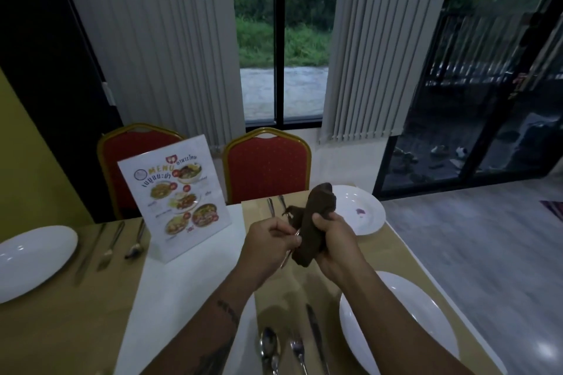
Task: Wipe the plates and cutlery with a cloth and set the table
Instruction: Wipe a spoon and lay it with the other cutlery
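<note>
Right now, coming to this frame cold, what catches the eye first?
Dead centre, the right hand grips a brown cloth wrapped round a piece of cutlery that the left hand holds. Left of them a colourful menu card stands on the table.

Colours in front of you
Your cloth is dark brown, the plates white, the chairs red with small gold dots.

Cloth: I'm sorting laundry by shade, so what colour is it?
Dark brown; the cloth shows best in the head view.
</note>
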